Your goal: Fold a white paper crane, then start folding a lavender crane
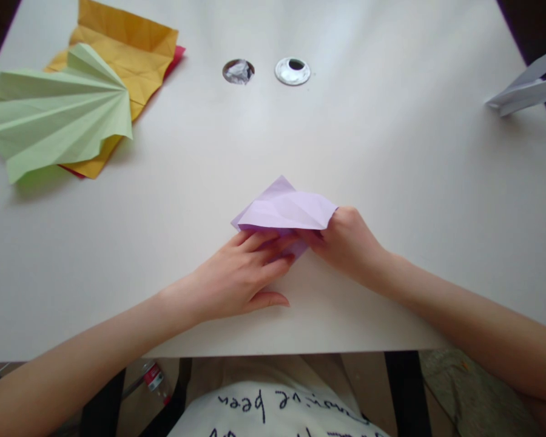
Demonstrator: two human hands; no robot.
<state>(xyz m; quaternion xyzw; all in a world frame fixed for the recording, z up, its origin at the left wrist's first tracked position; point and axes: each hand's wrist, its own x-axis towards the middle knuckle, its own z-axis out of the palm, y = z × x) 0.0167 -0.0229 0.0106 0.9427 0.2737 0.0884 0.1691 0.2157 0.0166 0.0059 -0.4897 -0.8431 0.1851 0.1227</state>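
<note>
A folded sheet of purple origami paper [286, 209] lies near the middle front of the table, its upper layer lifted in a flap toward me. My left hand [250, 270] rests on the lower layer with fingers spread, the fingertips reaching under the raised flap and the thumb out on the tabletop. At the paper's right corner, my right hand [348, 243] is closed with its fingers curled at the flap's edge. Some of its fingertips are hidden beneath the paper.
Creased green paper [68, 112] lies over yellow paper [141, 67] and red paper at the far left. A cable hole [239, 71] and a loose round cover [292, 77] are at the back. White folded paper [523, 94] stands at the right edge. A bottle [155, 379] is below the table [186, 340].
</note>
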